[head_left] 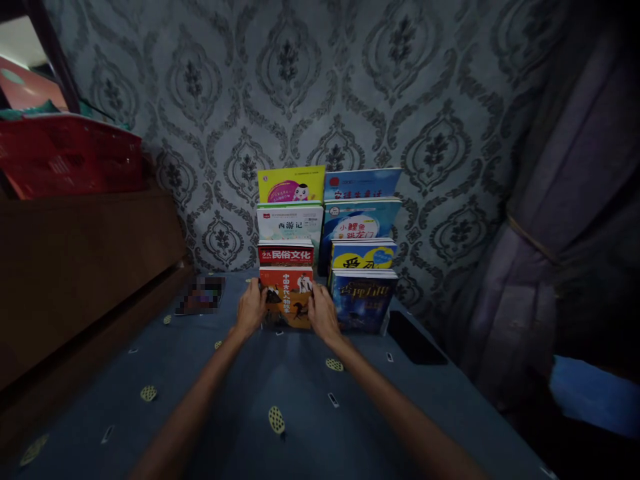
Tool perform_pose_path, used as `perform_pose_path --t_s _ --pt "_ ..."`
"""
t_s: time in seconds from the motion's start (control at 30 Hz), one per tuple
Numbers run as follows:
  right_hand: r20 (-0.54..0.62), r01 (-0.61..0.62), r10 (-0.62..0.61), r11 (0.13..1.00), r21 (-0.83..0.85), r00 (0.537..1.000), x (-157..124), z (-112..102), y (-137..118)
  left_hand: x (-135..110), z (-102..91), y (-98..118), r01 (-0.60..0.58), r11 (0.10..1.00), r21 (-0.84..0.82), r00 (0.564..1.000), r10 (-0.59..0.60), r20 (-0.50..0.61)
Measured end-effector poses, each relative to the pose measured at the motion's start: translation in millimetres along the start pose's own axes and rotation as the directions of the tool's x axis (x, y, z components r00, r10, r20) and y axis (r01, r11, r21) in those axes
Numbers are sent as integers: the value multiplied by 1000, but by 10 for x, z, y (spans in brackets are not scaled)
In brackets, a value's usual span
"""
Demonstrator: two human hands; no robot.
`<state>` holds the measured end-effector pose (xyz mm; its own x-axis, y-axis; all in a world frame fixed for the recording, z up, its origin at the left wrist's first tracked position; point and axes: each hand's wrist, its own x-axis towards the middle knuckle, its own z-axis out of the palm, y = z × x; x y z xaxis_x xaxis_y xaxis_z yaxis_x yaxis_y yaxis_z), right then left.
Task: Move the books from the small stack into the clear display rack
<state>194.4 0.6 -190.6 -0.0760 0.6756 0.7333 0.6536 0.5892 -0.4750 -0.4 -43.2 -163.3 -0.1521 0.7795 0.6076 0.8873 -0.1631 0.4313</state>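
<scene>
Both my arms reach forward over a blue bedsheet (250, 413) to a tiered stand of books against the patterned wall. My left hand (251, 308) grips the left edge of the front orange-red book (287, 297), and my right hand (323, 312) grips its right edge; both hands are closed on it. Behind it stand a red-banded book (285, 254), a white book (290, 223) and a yellow book (291, 184). The right column holds a dark blue book (364, 300), a yellow-blue book (363, 256) and two light blue books (361, 200).
A dark flat phone (416, 340) lies on the sheet right of the books. A wooden headboard (85, 267) runs along the left with a red basket (70, 155) on top. A purple curtain (545, 253) hangs at right. A blurred small item (201, 295) lies at the left.
</scene>
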Motion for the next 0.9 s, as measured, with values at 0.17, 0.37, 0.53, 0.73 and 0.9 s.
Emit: perform_pose_path --t_s 0.17,0.37,0.53,0.73,0.9 --pt "23 -20 19 999 35 1000 -49 -3 21 -32 -58 -42 -34 999 3 999 34 37" --pt "11 -23 23 999 40 1000 -123 -4 44 -215 -58 -266 -29 998 61 995 23 99" --pt "22 -5 4 997 73 1000 -218 -77 59 -339 -65 -681 58 964 261 980 -105 170" --pt "30 -23 21 997 72 999 -584 -184 41 -175 -206 -1406 227 829 511 926 -346 150" --pt "128 -50 39 995 87 991 -946 -135 33 -53 -298 -1735 204 772 602 891 -401 212"
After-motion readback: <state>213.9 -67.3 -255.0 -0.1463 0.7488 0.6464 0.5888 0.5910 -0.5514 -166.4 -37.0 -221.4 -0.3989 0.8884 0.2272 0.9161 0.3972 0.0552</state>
